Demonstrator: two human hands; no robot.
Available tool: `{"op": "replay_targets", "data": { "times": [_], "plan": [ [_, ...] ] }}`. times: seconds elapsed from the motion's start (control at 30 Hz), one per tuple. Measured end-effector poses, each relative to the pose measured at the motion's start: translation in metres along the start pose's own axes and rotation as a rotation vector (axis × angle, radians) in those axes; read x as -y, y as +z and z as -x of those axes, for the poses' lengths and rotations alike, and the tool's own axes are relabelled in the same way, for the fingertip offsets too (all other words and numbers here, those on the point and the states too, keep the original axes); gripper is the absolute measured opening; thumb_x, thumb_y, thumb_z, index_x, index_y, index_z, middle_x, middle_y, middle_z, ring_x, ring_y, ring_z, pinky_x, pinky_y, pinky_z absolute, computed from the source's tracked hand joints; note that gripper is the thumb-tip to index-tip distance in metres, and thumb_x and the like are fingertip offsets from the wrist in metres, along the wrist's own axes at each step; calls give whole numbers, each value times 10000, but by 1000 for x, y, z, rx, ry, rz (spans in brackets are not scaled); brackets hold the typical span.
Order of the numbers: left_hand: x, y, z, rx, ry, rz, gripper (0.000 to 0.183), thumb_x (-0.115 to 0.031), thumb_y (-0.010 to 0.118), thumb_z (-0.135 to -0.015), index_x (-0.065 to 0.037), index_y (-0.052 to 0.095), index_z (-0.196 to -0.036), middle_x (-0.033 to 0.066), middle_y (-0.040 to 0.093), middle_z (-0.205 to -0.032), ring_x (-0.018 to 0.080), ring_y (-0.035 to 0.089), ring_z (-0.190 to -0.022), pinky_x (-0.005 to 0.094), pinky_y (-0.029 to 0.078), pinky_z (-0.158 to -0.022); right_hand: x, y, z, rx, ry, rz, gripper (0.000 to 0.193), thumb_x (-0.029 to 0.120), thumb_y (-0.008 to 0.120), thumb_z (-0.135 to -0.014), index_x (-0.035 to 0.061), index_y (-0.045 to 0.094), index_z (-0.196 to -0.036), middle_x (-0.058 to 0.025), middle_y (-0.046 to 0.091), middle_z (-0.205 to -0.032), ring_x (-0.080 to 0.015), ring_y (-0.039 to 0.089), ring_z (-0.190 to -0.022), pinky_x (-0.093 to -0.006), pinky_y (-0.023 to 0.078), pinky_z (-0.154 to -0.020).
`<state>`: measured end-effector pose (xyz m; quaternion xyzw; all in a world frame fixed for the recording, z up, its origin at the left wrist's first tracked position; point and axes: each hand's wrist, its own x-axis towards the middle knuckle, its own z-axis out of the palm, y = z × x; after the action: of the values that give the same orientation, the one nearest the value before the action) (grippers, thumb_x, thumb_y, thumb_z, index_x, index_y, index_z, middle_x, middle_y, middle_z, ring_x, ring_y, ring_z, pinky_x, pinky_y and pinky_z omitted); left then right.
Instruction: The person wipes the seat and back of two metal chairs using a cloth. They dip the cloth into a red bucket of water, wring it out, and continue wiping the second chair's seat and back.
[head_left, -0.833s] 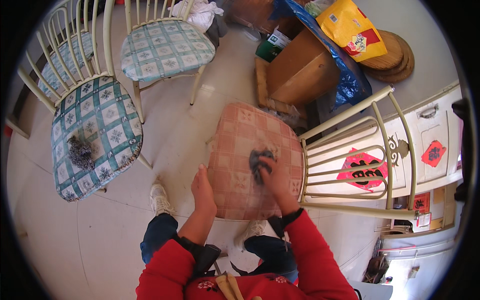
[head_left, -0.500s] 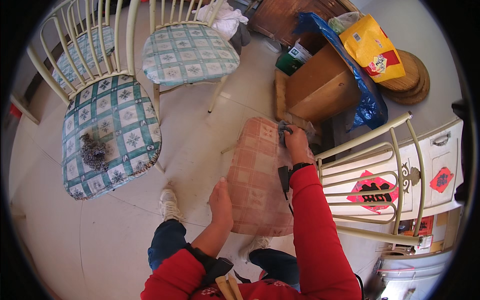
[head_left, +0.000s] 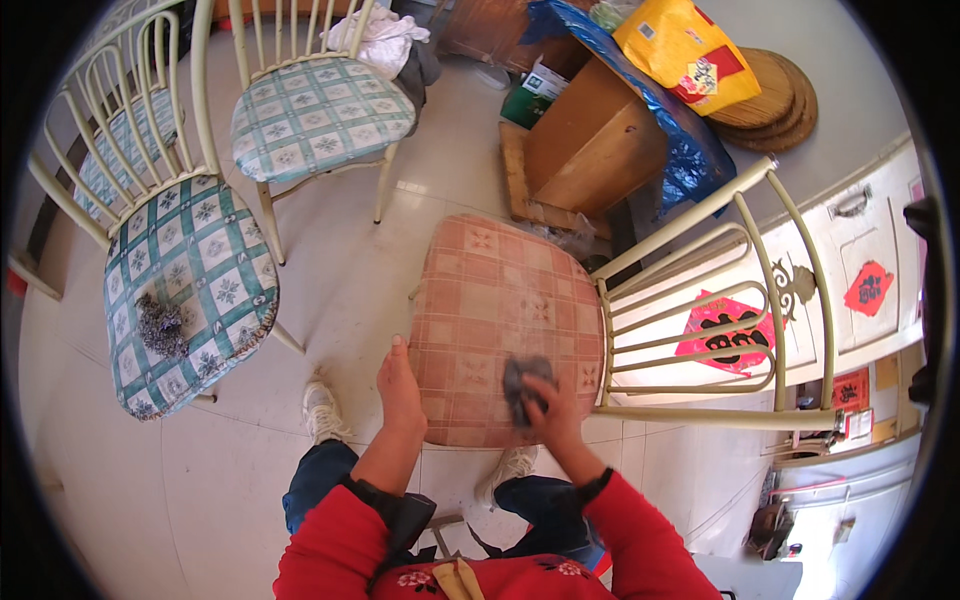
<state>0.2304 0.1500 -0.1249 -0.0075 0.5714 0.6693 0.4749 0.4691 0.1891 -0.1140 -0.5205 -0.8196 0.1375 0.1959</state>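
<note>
In front of me stands a cream metal chair whose seat [head_left: 480,300] wears a faded pink checked cover. My right hand [head_left: 556,410] is closed over a dark grey cloth [head_left: 522,385], pressed against the seat's near right part. This hand is slightly blurred. My left hand [head_left: 402,390] rests against the seat's left edge with a straight digit pointing away from me; the other fingers are mostly hidden, and nothing shows in it. The chair's backrest [head_left: 690,320] points to the right.
To the left, a green checked chair seat [head_left: 225,290] carries a dark shaggy clump [head_left: 162,325]. Another green checked chair [head_left: 320,115] stands behind. Far right are a brown box [head_left: 595,140], blue plastic sheet [head_left: 690,165], yellow bag [head_left: 690,55] and round wooden boards [head_left: 775,100]. My shoes flank the chair's near side.
My right hand has brought the cloth from the seat's far right corner to its near right part. My left hand remains at the left edge. The whole view has shifted.
</note>
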Motion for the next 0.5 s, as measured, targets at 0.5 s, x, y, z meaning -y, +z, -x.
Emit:
{"op": "replay_targets", "data": {
  "times": [0.5],
  "plan": [
    [-1,2,4,-15,-54,-30,623,-438,486,-957,53,455,-1338,155,441,-1403,232,377,-1310,342,258,-1097,-54,6,-172,-61,107,38,287,212,674,-780,164,696,-1062,-190,647,-1012,-357,611,-966,-419,494,-824]
  ]
}}
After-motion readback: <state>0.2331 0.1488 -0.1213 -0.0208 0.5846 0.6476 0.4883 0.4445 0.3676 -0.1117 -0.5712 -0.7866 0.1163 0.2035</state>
